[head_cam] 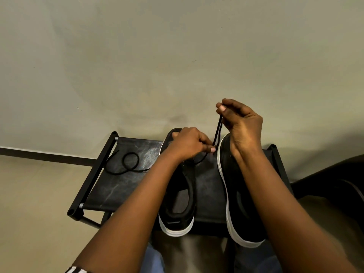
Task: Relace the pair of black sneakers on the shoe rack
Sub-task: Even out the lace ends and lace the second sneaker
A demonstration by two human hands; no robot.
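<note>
shoes: left sneaker (177,219) and right sneaker (238,194) are sitting side by side on the shoe rack (110,186), toes far | left hand (189,144): pinching the lace (218,131) low between them | right hand (242,125): pinching its top end, holding it taut | spare lace (122,161): lying looped at the rack's left

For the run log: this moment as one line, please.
left hand: pinches lace low | right hand: holds lace raised | left sneaker, right sneaker: on rack | spare lace: loose on rack

Plain beige wall (177,46), dark baseboard (49,156) (floor (29,194) beige too).
</note>
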